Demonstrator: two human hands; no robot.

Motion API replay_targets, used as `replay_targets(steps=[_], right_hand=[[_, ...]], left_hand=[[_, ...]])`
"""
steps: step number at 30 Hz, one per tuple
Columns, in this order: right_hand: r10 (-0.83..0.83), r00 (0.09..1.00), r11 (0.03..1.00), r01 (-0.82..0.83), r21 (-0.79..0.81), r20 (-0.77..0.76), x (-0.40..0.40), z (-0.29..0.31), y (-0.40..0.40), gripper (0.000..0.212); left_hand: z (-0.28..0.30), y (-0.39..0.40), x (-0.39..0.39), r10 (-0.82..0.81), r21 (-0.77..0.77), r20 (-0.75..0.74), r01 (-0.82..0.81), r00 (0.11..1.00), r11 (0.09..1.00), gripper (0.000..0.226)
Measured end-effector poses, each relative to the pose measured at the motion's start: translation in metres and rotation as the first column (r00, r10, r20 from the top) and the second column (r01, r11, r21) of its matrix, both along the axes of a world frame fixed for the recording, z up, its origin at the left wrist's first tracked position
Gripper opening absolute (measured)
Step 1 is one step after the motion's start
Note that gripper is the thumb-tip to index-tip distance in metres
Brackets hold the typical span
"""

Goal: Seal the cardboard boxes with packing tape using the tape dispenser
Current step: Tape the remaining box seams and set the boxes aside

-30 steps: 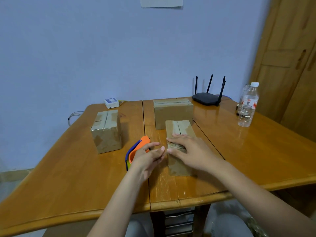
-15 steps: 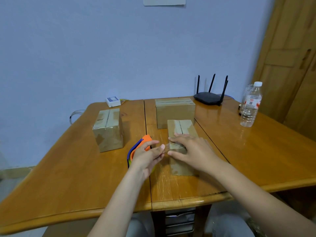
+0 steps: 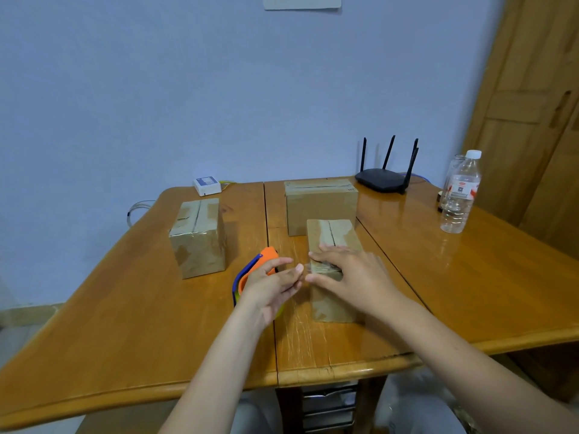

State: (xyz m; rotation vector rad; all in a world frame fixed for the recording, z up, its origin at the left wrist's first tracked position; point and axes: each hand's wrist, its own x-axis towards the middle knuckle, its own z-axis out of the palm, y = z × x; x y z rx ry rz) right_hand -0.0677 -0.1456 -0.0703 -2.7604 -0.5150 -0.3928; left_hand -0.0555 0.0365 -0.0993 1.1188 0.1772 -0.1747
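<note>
From the head camera we see our right hand [image 3: 351, 277] pressing flat, fingers straight, on the near box [image 3: 333, 242]. At its nine o'clock our left hand [image 3: 272, 283], fingers loosely extended, covers the orange tape dispenser [image 3: 266, 256]; whether it grips we cannot tell. Two more boxes [image 3: 199, 239] stand toward twelve.
</note>
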Motion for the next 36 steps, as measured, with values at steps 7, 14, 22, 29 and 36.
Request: replay_targets(steps=[7, 14, 22, 29, 36], right_hand=[[0.045, 0.993, 0.999, -0.045, 0.002, -0.112, 0.005, 0.002, -0.006, 0.068], [0.046, 0.992, 0.999, -0.044, 0.022, -0.114, 0.006, 0.001, -0.006, 0.067], [0.054, 0.991, 0.998, -0.051, 0.031, -0.121, 0.008, 0.0, -0.008, 0.061], [0.057, 0.991, 0.998, -0.052, 0.043, -0.122, 0.008, 0.0, -0.008, 0.061], [0.052, 0.992, 0.998, -0.049, 0.026, -0.113, 0.005, 0.003, -0.007, 0.061]], left_hand=[[-0.004, -0.007, -0.003, 0.028, 0.053, 0.004, -0.028, 1.0, 0.998, 0.039], [-0.012, -0.028, -0.012, 0.173, 0.121, 0.095, -0.183, 0.98, 0.976, 0.029], [-0.027, -0.042, -0.022, 0.266, 0.123, 0.174, -0.289, 0.948, 0.95, 0.02], [-0.022, -0.036, -0.028, 0.243, 0.384, 0.552, -0.502, 0.798, 0.775, 0.012], [-0.029, -0.023, -0.035, 0.075, 0.502, 0.609, -0.457, 0.79, 0.734, 0.015]])
